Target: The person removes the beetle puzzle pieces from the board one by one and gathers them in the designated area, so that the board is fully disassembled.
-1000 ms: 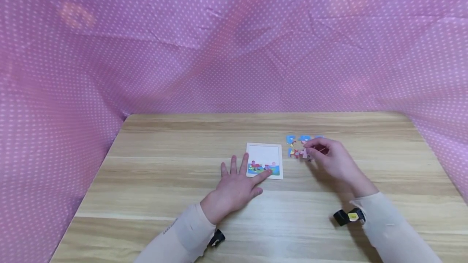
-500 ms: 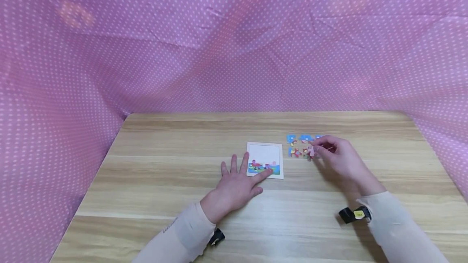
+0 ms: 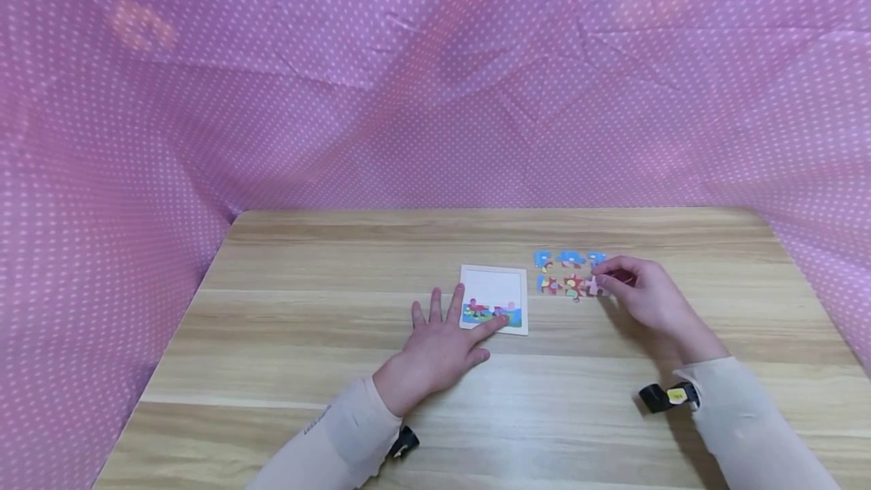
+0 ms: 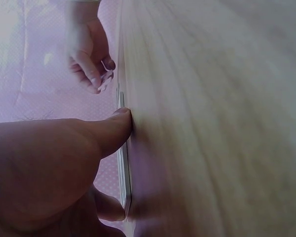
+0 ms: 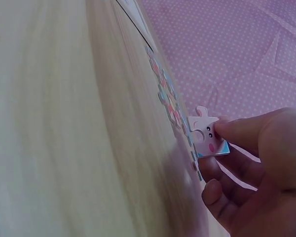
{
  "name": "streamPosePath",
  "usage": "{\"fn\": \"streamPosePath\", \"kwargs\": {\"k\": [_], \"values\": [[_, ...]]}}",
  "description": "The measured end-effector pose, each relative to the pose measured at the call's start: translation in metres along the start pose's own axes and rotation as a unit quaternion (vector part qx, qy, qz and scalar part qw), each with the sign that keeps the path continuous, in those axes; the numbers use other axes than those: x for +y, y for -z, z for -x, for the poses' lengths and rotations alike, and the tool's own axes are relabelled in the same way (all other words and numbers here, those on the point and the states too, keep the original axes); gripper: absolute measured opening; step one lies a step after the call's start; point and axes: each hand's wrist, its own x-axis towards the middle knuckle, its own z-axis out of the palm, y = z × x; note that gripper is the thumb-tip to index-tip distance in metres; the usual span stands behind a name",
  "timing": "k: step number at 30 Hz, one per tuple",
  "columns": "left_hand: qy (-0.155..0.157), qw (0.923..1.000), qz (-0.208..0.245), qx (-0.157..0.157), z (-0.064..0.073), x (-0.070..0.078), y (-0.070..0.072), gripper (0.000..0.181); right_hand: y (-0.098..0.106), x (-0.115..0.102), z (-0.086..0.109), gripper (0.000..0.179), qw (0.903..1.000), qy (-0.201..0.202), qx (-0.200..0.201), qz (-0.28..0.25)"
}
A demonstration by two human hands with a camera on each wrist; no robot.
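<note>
My left hand (image 3: 435,350) lies spread with straight fingers at the near left edge of a square puzzle board (image 3: 493,286), fingertips touching it. The board has a pale frame and a white inside, with a picture strip of fitted pieces along its near side. Between thumb and fingers my right hand (image 3: 643,295) pinches a pink puzzle piece (image 5: 203,136) printed with a small animal face and a blue corner. In the right wrist view that piece is tilted up above the table. Several loose puzzle pieces (image 3: 571,258) lie in two rows just left of the right hand.
The wooden table (image 3: 306,324) runs beneath both hands. Behind it and at its sides hangs a pink dotted cloth (image 3: 435,97). Black wrist cameras (image 3: 404,442) are strapped at the sleeves.
My right hand has moved rightward along the loose pieces, with the pink puzzle piece in its pinch, uncovering a piece in the near row. The left hand has stayed in place.
</note>
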Motion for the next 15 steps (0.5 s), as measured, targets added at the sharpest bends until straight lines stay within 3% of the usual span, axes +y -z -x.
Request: {"fn": "streamPosePath", "kwargs": {"k": [15], "values": [[-0.003, 1.0, -0.003, 0.005, 0.001, 0.0, -0.001, 0.055, 0.004, 0.012, -0.007, 0.023, 0.9993, -0.009, -0.021, 0.031]]}}
